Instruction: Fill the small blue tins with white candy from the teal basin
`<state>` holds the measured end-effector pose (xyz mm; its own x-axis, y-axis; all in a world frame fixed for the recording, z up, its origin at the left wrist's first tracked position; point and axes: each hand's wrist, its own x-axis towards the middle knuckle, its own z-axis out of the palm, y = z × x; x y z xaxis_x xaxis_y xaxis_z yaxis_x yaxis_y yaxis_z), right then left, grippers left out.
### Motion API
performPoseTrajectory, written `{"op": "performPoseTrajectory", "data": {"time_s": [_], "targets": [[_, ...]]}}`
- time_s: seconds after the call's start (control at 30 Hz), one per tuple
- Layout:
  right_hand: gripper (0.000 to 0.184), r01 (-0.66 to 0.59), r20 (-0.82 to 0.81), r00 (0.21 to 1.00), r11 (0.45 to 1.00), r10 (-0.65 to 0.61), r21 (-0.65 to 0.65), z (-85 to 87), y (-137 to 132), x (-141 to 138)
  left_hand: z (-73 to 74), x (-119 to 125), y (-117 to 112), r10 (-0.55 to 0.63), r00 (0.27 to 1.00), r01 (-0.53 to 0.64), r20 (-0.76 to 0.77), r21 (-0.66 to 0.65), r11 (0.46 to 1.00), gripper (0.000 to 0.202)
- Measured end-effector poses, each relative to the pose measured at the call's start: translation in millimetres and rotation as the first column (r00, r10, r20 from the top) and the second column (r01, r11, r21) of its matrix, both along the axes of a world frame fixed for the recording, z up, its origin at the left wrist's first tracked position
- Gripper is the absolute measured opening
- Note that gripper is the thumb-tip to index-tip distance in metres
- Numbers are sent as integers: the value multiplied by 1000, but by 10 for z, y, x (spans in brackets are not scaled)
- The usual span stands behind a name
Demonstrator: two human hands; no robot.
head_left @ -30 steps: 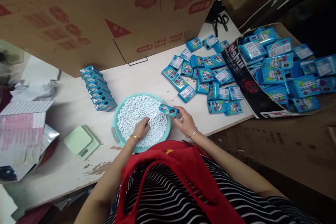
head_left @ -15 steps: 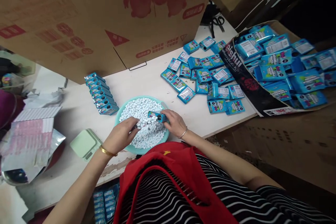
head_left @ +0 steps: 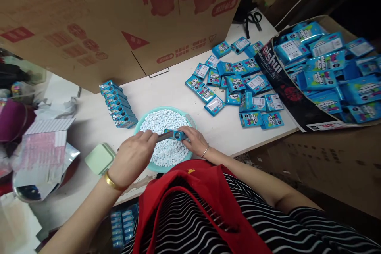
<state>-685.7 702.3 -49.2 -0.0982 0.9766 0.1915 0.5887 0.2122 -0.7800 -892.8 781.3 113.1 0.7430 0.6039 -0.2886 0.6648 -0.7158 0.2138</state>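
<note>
Over the teal basin (head_left: pixel 137 129) full of small white candies (head_left: pixel 166 119), my right hand (head_left: pixel 195 141) grips a small blue candy box (head_left: pixel 178 135) with a hole in its side. My left hand (head_left: pixel 137 152) is closed on a dark, flat, bar-like tool (head_left: pixel 164 137), whose far end meets the box; its exact kind is unclear. Left of the basin, several blue candy boxes (head_left: pixel 119 105) stand in a row. A pale green kitchen scale (head_left: pixel 99 158) sits near my left wrist, partly hidden by it.
Loose blue boxes (head_left: pixel 235 83) lie on the table's right side, beside a black carton (head_left: pixel 285 83) heaped with more. A large cardboard box (head_left: pixel 113 20) stands along the back. Scissors (head_left: pixel 254 21) lie in the far corner. Papers (head_left: pixel 43 154) are stacked at left.
My left hand has come up from the candies and now holds the dark flat tool against the box. My right hand keeps hold of the box. The view has shifted slightly.
</note>
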Motion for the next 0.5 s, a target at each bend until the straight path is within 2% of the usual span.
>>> {"op": "performPoseTrajectory", "data": {"time_s": [0.03, 0.17, 0.23, 0.3, 0.37, 0.43, 0.5], "targets": [[46, -11, -30, 1000, 1000, 11, -1, -8, -4, -11, -67, -53, 17, 32, 998, -30, 54, -37, 999, 15], [44, -101, -151, 984, 995, 97, -15, 13, 2, -149, -470, -192, -1, 114, 959, -63, 261, -195, 979, 51], [40, -172, -202, 966, 985, 165, -20, 59, 42, -256, -653, -241, -28, 123, 950, -49, 288, -251, 967, 44], [41, -204, -196, 960, 979, 199, -3, 101, 118, -342, -758, -330, -18, 154, 940, -68, 305, -275, 959, 31], [53, -134, -114, 984, 991, 135, 20, 98, 232, -363, -795, -494, 51, 233, 905, -156, 357, -232, 960, 27], [64, 35, 3, 999, 999, -35, 13, 26, 370, -300, -818, -736, 172, 330, 845, -299, 420, -139, 944, 28], [67, 224, 123, 969, 973, -216, -60, -107, 505, -169, -885, -1023, 316, 422, 794, -445, 439, -54, 894, 27]]}}
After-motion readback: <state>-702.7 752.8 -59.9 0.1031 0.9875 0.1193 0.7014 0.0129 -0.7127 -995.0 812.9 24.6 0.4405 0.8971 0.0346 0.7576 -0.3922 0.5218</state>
